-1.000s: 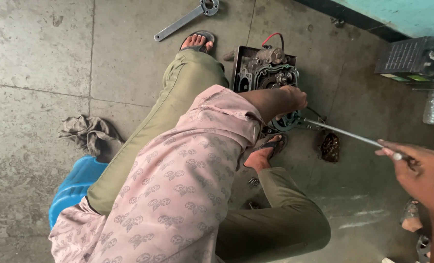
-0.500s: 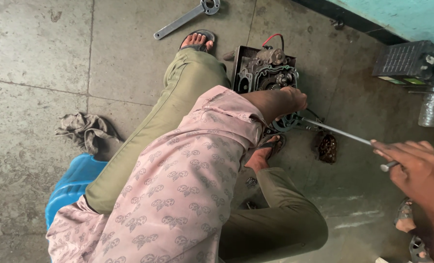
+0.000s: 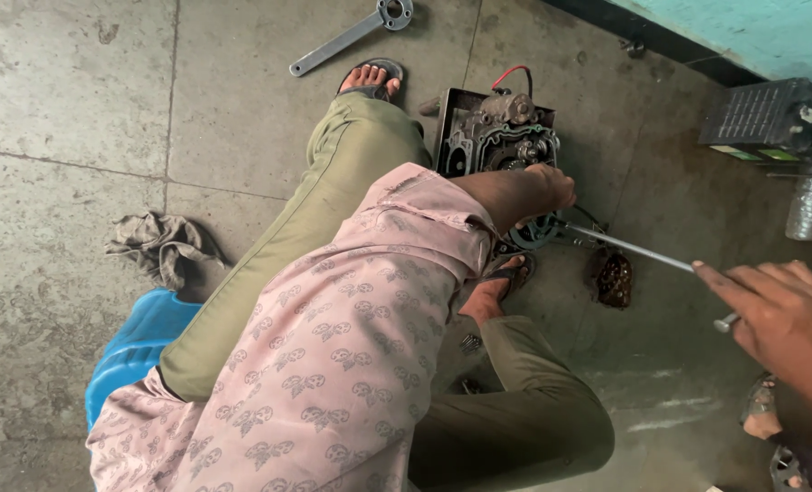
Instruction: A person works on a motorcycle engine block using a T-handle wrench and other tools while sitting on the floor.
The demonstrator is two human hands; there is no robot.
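Engine block [image 3: 501,137] at 12 o'clock: left hand [image 3: 547,187] steadies it, grip unclear; right hand [image 3: 784,314] clamped on long wrench [image 3: 643,251], turning w/ lever.

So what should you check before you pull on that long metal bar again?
1. Left hand steadying the engine: ok, it rests on it.
2. Right hand gripping the bar: ok, fingers wrap its end.
3. Bar's far tip seated on the engine: cannot tell, the spot is too dark and small.
4. Foot away from the bar: not ok, it sits just beneath.
5. Spare wrench out of the way: ok, it lies apart on the floor.
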